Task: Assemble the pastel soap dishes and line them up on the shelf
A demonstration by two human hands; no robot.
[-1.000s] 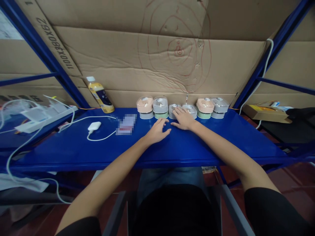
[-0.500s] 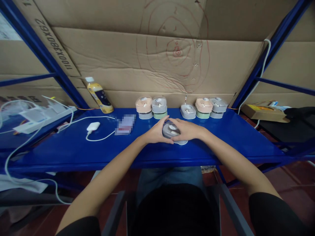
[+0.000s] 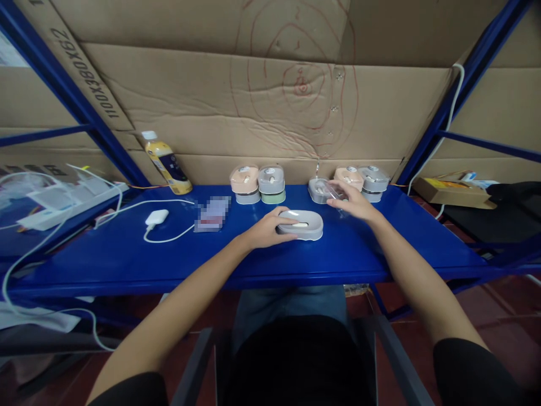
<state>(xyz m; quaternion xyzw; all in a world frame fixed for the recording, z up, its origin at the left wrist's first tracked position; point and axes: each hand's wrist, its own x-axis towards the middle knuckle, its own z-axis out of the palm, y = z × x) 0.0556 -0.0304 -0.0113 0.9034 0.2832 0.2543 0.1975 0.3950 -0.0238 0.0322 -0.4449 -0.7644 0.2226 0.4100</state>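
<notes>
Centrally, in the head-worn view, a shallow gray container (image 3: 313, 222) sits upright and uncovered on a blue table (image 3: 147, 262), with a small white piece (image 3: 300, 225) inside it. The person's left hand (image 3: 270, 228) grips its left end, fingers along the far side and over the opening, thumb at the near side. The right hand (image 3: 354, 202), up and to the right, pinches a clear lid (image 3: 339, 203) between thumb and fingers; whether the lid touches the lidded gray box (image 3: 316, 190) behind it is hard to tell. Left of that box, well apart, two stacks stand side by side: a peach box (image 3: 244, 180) over a gray one, and a gray box (image 3: 271, 179) over a green one. Behind the right hand are another peach box (image 3: 349, 176), its lower part hidden, and a gray stack (image 3: 373, 180). Farther left are a blurred-out flat item (image 3: 212, 214), a small white case (image 3: 156, 217) on a white cable (image 3: 169, 241), and a leaning yellow bottle (image 3: 167, 166) near the cardboard wall (image 3: 190, 96), which carries red hand-drawn rings.
</notes>
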